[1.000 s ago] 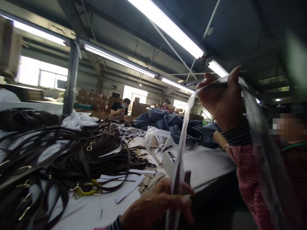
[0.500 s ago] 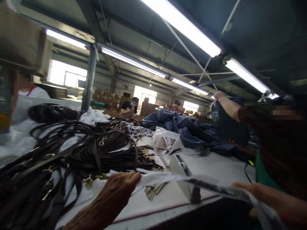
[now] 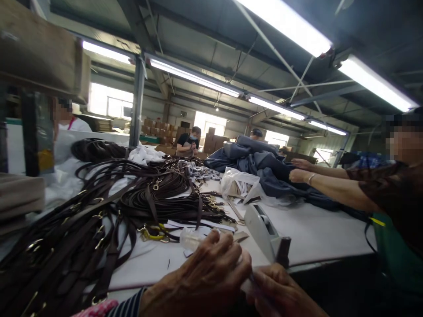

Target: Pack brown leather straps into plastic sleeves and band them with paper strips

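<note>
Hands (image 3: pixel 198 281) down w/ clear plastic bag (image 3: pixel 191 240), nr tape dispenser (image 3: pixel 262 229).

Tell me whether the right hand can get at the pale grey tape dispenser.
Likely yes: the right hand sits just below the pale grey tape dispenser, nothing between them, though it is holding clear plastic.

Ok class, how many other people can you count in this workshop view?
4; more may be hidden: one in white at far left, one in black seated at the back, one behind the blue fabric heap, one at right reaching toward it.
</note>
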`<control>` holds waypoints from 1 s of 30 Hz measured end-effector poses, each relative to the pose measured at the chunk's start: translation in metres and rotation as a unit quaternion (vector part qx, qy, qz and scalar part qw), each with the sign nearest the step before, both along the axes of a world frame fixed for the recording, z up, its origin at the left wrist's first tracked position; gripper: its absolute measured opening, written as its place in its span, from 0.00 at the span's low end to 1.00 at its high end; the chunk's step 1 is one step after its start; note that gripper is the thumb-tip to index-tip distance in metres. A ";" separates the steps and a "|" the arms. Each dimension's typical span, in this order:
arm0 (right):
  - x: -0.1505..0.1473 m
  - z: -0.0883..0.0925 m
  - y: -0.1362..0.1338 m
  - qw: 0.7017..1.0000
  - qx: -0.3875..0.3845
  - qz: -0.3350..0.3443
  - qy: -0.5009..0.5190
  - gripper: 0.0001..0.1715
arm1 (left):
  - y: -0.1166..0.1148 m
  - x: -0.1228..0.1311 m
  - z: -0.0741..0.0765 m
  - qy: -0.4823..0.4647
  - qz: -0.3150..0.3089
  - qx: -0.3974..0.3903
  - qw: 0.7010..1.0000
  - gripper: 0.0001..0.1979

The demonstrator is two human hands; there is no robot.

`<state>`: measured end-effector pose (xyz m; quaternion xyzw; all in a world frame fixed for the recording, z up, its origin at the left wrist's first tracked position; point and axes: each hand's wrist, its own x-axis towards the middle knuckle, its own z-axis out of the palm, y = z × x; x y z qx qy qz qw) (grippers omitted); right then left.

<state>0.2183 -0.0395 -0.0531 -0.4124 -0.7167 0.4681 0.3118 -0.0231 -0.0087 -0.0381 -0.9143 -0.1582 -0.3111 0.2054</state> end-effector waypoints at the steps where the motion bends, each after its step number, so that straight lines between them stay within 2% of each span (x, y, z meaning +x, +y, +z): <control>1: 0.002 0.000 0.002 0.999 -0.017 -0.019 -0.020 0.37 | 0.008 -0.006 -0.002 -0.017 -0.005 -0.091 0.996 0.20; 2: 0.005 0.003 0.003 0.998 -0.020 -0.036 -0.045 0.36 | 0.016 -0.012 -0.003 -0.017 -0.011 -0.208 0.978 0.20; 3: 0.009 0.007 0.005 0.996 -0.012 -0.053 -0.073 0.35 | 0.026 -0.018 -0.003 -0.003 -0.016 -0.338 0.941 0.19; 5: 0.017 0.019 0.007 0.985 0.029 -0.083 -0.146 0.34 | 0.043 -0.028 -0.003 0.038 -0.045 -0.580 0.813 0.20; 6: 0.020 0.024 0.008 0.979 0.048 -0.090 -0.179 0.33 | 0.050 -0.032 -0.003 0.032 -0.063 -0.656 0.751 0.21; 7: 0.022 0.028 0.008 0.974 0.059 -0.088 -0.201 0.32 | 0.055 -0.034 -0.004 0.016 -0.085 -0.709 0.700 0.23; 8: 0.023 0.031 0.010 0.972 0.063 -0.081 -0.213 0.31 | 0.058 -0.036 -0.005 -0.011 -0.104 -0.739 0.665 0.23; 10: 0.021 0.033 0.012 0.971 0.066 -0.069 -0.221 0.30 | 0.061 -0.037 -0.008 -0.036 -0.126 -0.758 0.639 0.23; 12: 0.014 0.031 0.015 0.970 0.071 -0.062 -0.224 0.29 | 0.060 -0.035 -0.010 -0.027 -0.123 -0.755 0.643 0.22; 15: -0.001 0.023 0.022 0.973 0.064 -0.046 -0.219 0.29 | 0.053 -0.030 -0.009 -0.005 -0.096 -0.742 0.664 0.23; 20: -0.023 0.007 0.034 0.988 0.023 -0.006 -0.153 0.28 | 0.040 -0.016 -0.008 -0.011 -0.034 -0.679 0.733 0.19; 23: -0.026 0.002 0.035 0.994 0.017 0.006 -0.112 0.29 | 0.036 -0.016 -0.008 -0.027 -0.032 -0.655 0.754 0.17; 25: -0.018 -0.003 0.034 0.994 0.008 0.014 -0.108 0.31 | 0.037 -0.022 -0.003 -0.026 -0.034 -0.637 0.770 0.19; 27: -0.001 -0.017 0.031 0.994 -0.024 0.014 -0.107 0.32 | 0.042 -0.033 0.007 -0.017 -0.019 -0.611 0.792 0.20; 30: 0.041 -0.058 0.019 0.992 -0.092 -0.009 -0.085 0.33 | 0.053 -0.056 0.023 0.002 0.007 -0.594 0.804 0.19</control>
